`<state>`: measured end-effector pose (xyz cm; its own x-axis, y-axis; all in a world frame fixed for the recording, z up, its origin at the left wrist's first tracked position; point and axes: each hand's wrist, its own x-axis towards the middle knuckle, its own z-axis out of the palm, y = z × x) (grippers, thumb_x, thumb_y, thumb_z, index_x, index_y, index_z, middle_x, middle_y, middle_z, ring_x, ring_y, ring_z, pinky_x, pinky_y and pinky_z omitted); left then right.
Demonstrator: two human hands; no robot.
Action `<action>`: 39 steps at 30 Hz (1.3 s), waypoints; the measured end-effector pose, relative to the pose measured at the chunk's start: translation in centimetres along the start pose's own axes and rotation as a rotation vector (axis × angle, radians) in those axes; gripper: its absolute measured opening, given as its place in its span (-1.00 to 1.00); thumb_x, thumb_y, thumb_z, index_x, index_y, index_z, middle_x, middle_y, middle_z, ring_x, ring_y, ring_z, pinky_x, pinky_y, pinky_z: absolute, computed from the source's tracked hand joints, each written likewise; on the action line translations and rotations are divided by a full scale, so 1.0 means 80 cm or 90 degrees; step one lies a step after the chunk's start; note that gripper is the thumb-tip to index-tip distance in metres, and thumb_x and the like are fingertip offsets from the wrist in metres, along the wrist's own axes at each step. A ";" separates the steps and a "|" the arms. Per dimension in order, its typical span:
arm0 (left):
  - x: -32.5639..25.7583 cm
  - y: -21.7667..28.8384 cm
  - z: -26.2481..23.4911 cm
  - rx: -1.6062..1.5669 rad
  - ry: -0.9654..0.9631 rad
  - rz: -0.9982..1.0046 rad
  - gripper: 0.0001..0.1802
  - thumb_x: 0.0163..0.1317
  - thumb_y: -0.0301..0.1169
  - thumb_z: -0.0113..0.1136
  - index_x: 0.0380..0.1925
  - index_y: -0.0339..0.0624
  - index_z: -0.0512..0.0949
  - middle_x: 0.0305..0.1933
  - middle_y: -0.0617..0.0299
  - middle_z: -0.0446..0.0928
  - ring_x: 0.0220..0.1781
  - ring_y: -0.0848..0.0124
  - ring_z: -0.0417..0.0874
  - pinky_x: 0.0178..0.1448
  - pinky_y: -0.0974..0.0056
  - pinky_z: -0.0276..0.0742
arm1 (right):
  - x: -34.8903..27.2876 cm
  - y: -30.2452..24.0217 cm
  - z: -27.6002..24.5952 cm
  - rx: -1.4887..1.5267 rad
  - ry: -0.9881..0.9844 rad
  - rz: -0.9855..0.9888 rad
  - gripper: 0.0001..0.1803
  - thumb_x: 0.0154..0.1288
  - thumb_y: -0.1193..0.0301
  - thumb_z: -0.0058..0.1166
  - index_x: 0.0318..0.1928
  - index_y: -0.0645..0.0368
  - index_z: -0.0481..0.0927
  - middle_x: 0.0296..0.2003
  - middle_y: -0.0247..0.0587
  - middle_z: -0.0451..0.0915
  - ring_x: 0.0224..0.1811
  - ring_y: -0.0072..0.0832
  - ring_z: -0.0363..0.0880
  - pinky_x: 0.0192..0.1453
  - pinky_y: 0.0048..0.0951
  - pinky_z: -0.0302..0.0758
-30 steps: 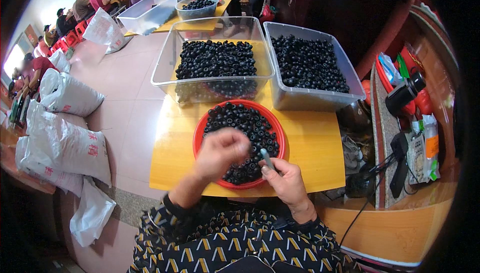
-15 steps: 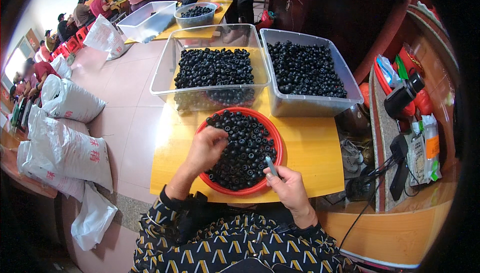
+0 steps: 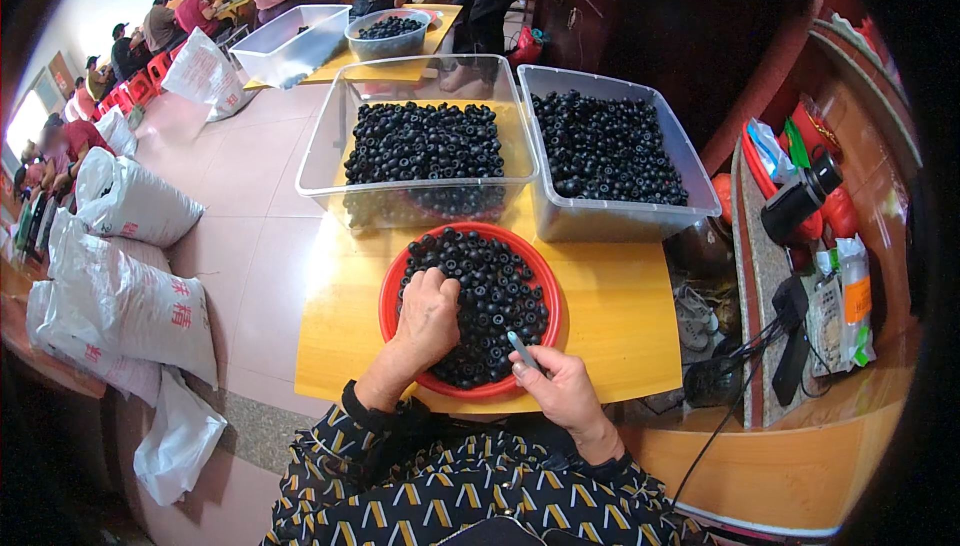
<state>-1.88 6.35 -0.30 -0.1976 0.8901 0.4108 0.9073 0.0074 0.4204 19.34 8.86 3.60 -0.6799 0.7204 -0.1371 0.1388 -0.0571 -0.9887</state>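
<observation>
Fingers of the left hand curl inward over small, round, black hollow beads, their tips hidden, so whether they grip one cannot be told. Thumb and fingers of the right hand pinch a slim grey stick above the bead-filled, round red plastic basin on the yellow tabletop.

pieces in basin; two bins behind

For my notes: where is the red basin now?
In the head view, the red basin sits near the centre on the yellow table, with the left hand over its left part and the right hand at its lower right edge.
</observation>
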 end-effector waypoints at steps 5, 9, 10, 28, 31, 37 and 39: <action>-0.004 0.011 -0.002 0.054 0.010 0.041 -0.74 -0.27 -0.65 0.07 -0.46 -0.27 0.37 -0.39 0.02 0.34 -0.28 0.08 0.36 -0.24 0.10 0.30 | 0.001 0.002 0.000 -0.034 0.004 -0.007 -0.77 0.23 0.43 0.03 -0.18 0.36 0.52 -0.42 -0.43 0.51 -0.34 -0.72 0.40 -0.24 -0.64 0.38; -0.007 0.013 -0.004 0.034 -0.018 0.023 -0.69 -0.27 -0.69 0.04 -0.39 -0.28 0.39 -0.35 0.00 0.36 -0.26 0.04 0.39 -0.23 0.10 0.34 | 0.001 -0.001 0.003 -0.045 -0.001 -0.009 -0.77 0.23 0.42 0.03 -0.18 0.35 0.52 -0.42 -0.42 0.51 -0.34 -0.71 0.41 -0.24 -0.64 0.38; -0.006 0.013 -0.004 -0.053 0.035 0.015 -0.66 -0.28 -0.71 0.05 -0.36 -0.28 0.40 -0.38 0.02 0.35 -0.29 0.09 0.41 -0.24 0.13 0.36 | 0.000 -0.003 0.004 -0.044 -0.002 -0.006 -0.77 0.24 0.42 0.02 -0.18 0.35 0.52 -0.42 -0.42 0.51 -0.34 -0.71 0.41 -0.24 -0.63 0.38; -0.074 0.021 -0.030 -1.446 -0.069 -0.395 -0.83 0.15 -0.43 0.13 -0.24 -0.13 0.45 -0.26 0.17 0.47 -0.28 0.41 0.43 -0.19 0.33 0.36 | 0.012 -0.014 0.029 -0.214 0.009 -0.196 -0.74 0.20 0.50 0.00 -0.11 0.37 0.48 -0.40 -0.07 0.54 -0.42 -0.42 0.52 -0.32 -0.49 0.43; -0.080 0.020 -0.029 -1.471 -0.091 -0.358 -0.80 0.17 -0.41 0.12 -0.19 -0.10 0.45 -0.21 0.17 0.50 -0.30 0.41 0.44 -0.21 0.32 0.36 | 0.010 -0.018 0.031 -0.262 0.005 -0.237 -0.74 0.17 0.52 0.03 -0.12 0.35 0.49 -0.43 -0.06 0.52 -0.47 -0.39 0.51 -0.38 -0.47 0.42; -0.082 0.029 -0.036 -1.479 -0.075 -0.396 -0.82 0.18 -0.44 0.10 -0.21 -0.15 0.44 -0.26 0.16 0.49 -0.35 0.43 0.43 -0.24 0.34 0.36 | 0.006 -0.019 0.033 -0.300 0.005 -0.278 -0.74 0.13 0.53 0.09 -0.13 0.33 0.51 -0.48 -0.08 0.49 -0.54 -0.36 0.49 -0.47 -0.45 0.40; -0.082 0.030 -0.037 -1.472 -0.061 -0.432 -0.85 0.18 -0.46 0.09 -0.23 -0.17 0.45 -0.30 0.17 0.47 -0.36 0.45 0.42 -0.25 0.35 0.36 | 0.006 -0.019 0.034 -0.310 0.005 -0.294 -0.73 0.12 0.52 0.10 -0.13 0.33 0.51 -0.49 -0.08 0.49 -0.55 -0.34 0.48 -0.48 -0.43 0.40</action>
<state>0.54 -0.82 0.41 -0.0946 0.9904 -0.1003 -0.9538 -0.0613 0.2942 16.82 7.43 4.85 -0.7421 0.6016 0.2956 0.1451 0.5748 -0.8053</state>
